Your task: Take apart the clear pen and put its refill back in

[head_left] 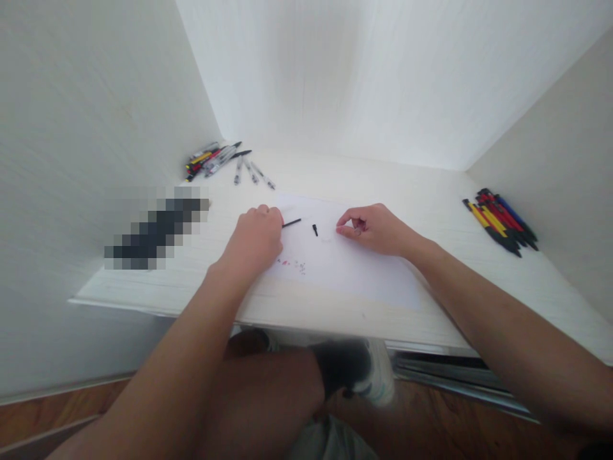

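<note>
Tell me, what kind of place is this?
Probably a small work desk tucked into a white-walled corner, maybe at home. A white table holds a sheet of paper, with piles of pens at the left and right. The left hand holds a thin black pen part.

This looks like a small work corner in a room: a pale wooden desk (431,191) between plain white walls (71,96), heaps of colourful plastic pens (500,220), and a brown wooden floor (454,415).
</note>
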`<action>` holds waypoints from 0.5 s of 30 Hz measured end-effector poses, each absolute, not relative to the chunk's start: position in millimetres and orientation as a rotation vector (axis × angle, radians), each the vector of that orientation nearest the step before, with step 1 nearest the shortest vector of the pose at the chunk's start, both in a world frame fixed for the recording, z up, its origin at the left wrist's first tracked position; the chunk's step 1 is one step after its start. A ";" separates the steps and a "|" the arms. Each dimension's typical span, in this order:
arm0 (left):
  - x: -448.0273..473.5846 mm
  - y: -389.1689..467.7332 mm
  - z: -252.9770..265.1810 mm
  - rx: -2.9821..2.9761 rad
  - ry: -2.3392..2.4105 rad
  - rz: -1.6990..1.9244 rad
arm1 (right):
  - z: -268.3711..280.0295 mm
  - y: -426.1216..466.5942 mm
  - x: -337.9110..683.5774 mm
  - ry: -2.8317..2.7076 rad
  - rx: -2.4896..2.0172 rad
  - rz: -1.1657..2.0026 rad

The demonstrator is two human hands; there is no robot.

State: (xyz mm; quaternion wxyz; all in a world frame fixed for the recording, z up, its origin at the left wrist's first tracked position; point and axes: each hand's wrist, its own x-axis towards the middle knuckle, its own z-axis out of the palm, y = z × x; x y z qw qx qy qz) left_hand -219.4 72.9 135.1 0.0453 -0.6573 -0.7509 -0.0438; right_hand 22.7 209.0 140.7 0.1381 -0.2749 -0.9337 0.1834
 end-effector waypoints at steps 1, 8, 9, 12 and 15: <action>-218.0 72.7 135.1 -1.999 -2.288 -0.120 | 140.7 209.0 22.5 -2.704 -0.798 0.530; -210.3 71.1 142.2 -2.057 -2.381 -0.381 | 141.7 209.0 21.4 -2.713 -0.840 0.543; -210.6 71.7 142.9 -2.069 -2.389 -0.466 | 141.9 209.2 21.8 -2.713 -0.837 0.548; -214.2 73.0 144.6 -2.055 -2.434 -0.732 | 141.8 210.3 23.4 -2.719 -0.817 0.549; -219.7 71.4 147.5 -1.969 -2.501 -0.984 | 140.6 211.8 24.6 -2.727 -0.799 0.538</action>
